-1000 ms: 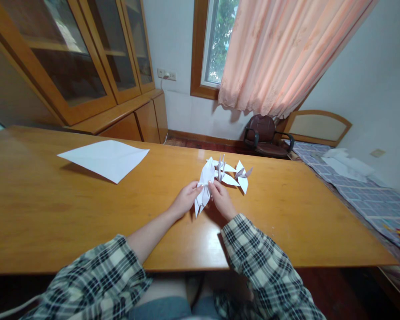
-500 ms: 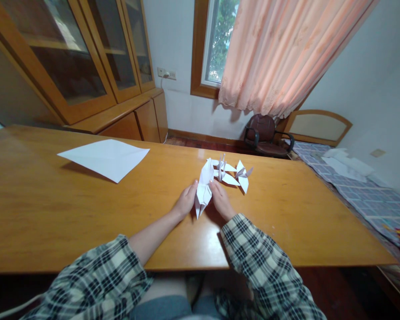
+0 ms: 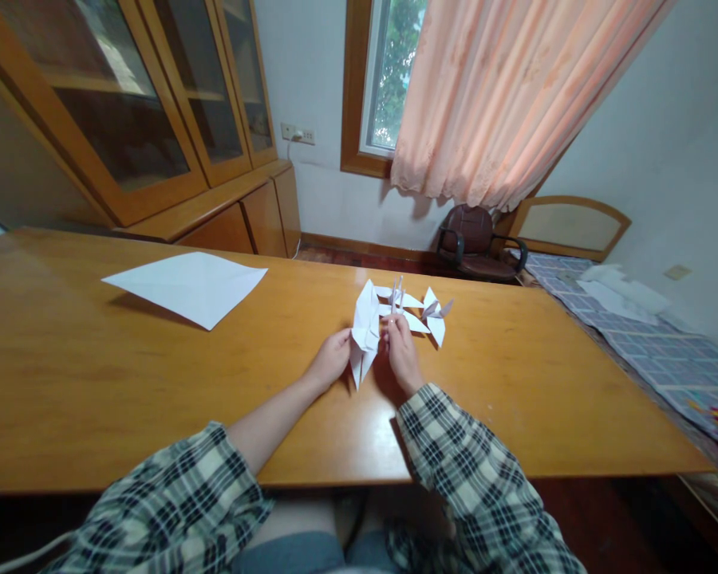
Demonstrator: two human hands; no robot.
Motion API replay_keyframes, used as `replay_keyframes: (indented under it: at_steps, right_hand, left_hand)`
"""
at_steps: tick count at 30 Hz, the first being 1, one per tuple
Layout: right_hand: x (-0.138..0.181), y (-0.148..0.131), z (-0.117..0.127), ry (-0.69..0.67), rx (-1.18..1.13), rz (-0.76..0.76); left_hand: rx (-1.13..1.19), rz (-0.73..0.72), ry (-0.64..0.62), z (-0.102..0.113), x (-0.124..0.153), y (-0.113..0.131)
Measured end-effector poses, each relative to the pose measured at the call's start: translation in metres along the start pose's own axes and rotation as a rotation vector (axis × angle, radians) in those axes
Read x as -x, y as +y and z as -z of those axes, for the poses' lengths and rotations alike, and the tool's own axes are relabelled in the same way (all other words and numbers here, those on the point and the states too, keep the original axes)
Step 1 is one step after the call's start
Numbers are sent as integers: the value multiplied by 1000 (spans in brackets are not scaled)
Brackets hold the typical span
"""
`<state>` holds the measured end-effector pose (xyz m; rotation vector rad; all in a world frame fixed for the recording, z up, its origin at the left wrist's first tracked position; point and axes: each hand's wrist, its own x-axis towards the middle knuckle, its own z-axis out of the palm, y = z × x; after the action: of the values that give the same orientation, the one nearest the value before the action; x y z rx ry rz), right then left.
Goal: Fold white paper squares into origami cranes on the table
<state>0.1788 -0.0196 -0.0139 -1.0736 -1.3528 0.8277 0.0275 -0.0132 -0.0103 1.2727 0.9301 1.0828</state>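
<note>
A white paper crane [image 3: 366,319] is held just above the table, its two long wings pointing away from me and towards me. My left hand [image 3: 330,360] is closed, pinching the crane at its left side. On the other side, my right hand [image 3: 403,351] has its fingers curled together at the crane's right edge; the exact pinch point is partly hidden by the fingers. Right behind that hand stand two finished paper cranes [image 3: 412,322] close together. Another paper crane [image 3: 434,316] sits a little to their right.
On the left of the wooden table [image 3: 155,399] lies a kite-shaped sheet of white paper [image 3: 191,287], with one edge slightly raised. Beyond the table are a glass-fronted cabinet [image 3: 203,187] and a brown armchair [image 3: 475,239]. A bed [image 3: 646,335] stands on the right.
The crane has turned slightly and its far wing has shifted left. My right hand has come off the wing's face and its fingers have curled in at the right edge.
</note>
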Motion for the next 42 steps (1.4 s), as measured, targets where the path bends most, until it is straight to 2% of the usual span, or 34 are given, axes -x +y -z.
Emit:
replay_keyframes:
  at_steps: [2,5,8,12,18,24,32,36,42]
  right_hand:
    - [1,-5,3,62,13,59]
    - [1,-11,5,-22,116,138]
    - [-2,-8,4,-20,94,92]
    - [-4,0,2,14,-67,-15]
    - [-2,-2,0,5,-157,-163]
    - [0,-2,-2,24,-143,-166]
    - [3,-6,-7,-3,-285,-247]
    - [4,-6,-9,21,-292,-240]
    - [5,-2,-10,-34,-246,-215]
  left_hand:
    - [66,53,38,0,-1,0]
    - [134,90,49,0,-1,0]
    - [134,95,5,1,-1,-2]
    - [81,90,-67,3,-2,-5]
    - [46,36,-14,10,-5,2]
    - [52,93,-26,14,-5,6]
    - [17,49,-1,11,-4,4]
    - [64,108,0,8,-3,3]
    - [112,140,-3,4,-1,4]
